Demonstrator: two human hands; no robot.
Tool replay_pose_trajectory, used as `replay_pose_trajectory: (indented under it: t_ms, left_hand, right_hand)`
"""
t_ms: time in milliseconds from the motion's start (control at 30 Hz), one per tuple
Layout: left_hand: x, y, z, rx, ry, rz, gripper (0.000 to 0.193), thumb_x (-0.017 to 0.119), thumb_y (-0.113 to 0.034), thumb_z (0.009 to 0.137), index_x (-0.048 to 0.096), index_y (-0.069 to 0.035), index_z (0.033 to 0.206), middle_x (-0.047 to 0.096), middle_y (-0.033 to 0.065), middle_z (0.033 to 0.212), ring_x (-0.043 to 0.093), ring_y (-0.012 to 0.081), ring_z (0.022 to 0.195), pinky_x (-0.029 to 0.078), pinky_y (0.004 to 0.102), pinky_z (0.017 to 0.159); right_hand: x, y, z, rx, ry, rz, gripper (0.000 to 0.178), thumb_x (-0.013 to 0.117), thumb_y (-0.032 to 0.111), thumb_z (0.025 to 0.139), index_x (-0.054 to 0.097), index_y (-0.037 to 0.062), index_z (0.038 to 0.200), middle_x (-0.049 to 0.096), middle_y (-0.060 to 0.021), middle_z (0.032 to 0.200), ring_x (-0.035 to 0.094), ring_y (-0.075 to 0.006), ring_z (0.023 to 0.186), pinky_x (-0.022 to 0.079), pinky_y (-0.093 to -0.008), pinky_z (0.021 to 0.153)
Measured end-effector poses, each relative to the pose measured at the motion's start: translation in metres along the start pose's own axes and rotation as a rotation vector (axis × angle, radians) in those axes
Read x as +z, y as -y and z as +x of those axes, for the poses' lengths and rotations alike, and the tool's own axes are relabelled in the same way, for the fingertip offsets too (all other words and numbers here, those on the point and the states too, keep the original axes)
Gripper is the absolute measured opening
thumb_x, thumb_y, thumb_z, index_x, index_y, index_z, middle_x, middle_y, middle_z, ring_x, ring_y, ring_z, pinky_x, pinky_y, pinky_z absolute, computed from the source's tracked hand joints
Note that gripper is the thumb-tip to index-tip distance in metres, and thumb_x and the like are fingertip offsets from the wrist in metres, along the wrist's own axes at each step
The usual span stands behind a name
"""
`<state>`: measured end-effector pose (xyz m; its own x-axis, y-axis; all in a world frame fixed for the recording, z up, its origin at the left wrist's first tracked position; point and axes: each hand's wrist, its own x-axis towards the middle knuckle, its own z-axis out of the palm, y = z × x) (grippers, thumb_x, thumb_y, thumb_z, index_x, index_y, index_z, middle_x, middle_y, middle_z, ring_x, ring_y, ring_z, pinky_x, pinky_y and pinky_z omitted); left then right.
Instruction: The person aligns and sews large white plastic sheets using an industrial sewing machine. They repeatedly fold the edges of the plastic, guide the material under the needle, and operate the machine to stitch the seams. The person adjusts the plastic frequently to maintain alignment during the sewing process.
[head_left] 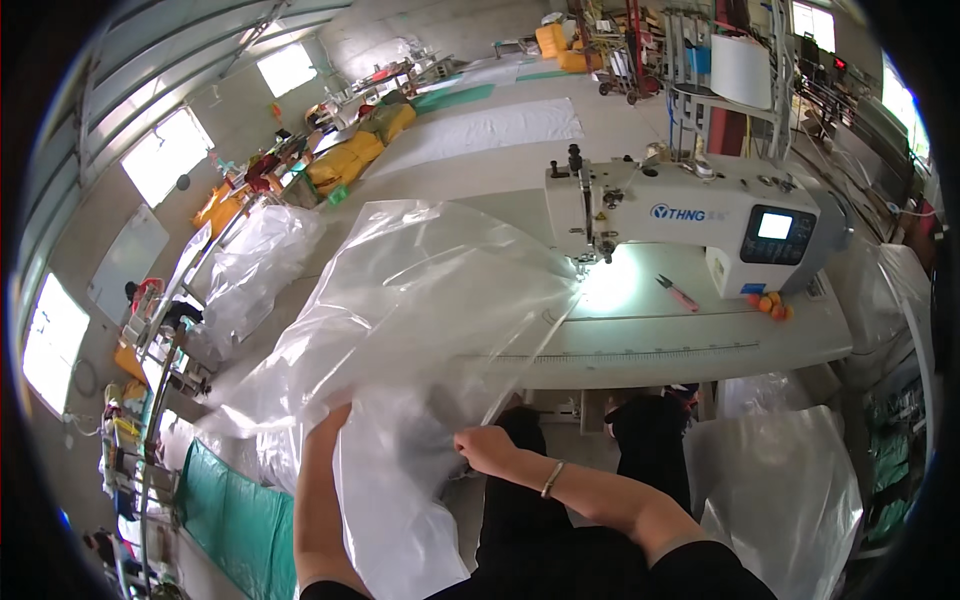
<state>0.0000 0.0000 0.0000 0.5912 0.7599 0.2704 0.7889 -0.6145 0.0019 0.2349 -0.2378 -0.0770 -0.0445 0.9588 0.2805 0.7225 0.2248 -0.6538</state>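
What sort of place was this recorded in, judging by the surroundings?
Most likely a sewing workshop. A white sewing machine sits on a worktable, clear plastic sheeting reaches its needle area, and what looks like a big white thread spool stands behind.

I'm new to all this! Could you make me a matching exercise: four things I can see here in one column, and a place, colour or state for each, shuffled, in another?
Column one
1. Plastic sheet
2. Sewing machine
3. Snips
4. Bracelet

Column two
A. Worn just above the right hand
B. White, with a lit screen
C. See-through and wrinkled
D. Pink-handled, lying on the table

Right pairs: 1-C, 2-B, 3-D, 4-A
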Motion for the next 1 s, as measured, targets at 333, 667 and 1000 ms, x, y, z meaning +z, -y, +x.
replay_pose_trajectory:
  t_ms: [333,667,1000]
  left_hand:
    - [-0.111,-0.178,-0.029,0.648,-0.658,0.312,0.033,0.061,-0.013,0.085,0.061,-0.015,0.117,0.059,0.0050,0.122,0.049,0.0234,0.125,0.025,0.0586,0.108]
    - [-0.171,-0.171,0.015,0.630,-0.551,0.164,0.039,0.062,-0.010,0.074,0.064,-0.009,0.113,0.050,-0.0001,0.070,0.052,0.0151,0.064,0.044,0.0314,0.054]
    - [-0.106,-0.213,-0.138,0.457,0.301,0.003,0.008,0.059,-0.011,0.074,0.057,-0.010,0.082,0.057,0.0031,0.076,0.063,0.0197,0.071,0.051,0.0343,0.058]
  right_hand:
    - [-0.125,-0.002,0.031,-0.226,-0.571,-0.356,0.040,0.073,0.014,0.073,0.061,0.0124,0.111,0.055,-0.0061,0.116,0.054,-0.0293,0.106,0.050,-0.0411,0.080]
    - [-0.117,-0.049,0.088,-0.192,-0.230,-0.467,0.057,0.065,0.038,0.084,0.050,0.0177,0.135,0.041,-0.0100,0.143,0.038,-0.0329,0.131,0.030,-0.0552,0.106]
    - [-0.019,-0.026,0.055,-0.199,-0.456,0.098,0.052,0.052,0.033,0.091,0.046,0.0098,0.137,0.040,-0.0122,0.146,0.038,-0.0342,0.132,0.031,-0.0530,0.107]
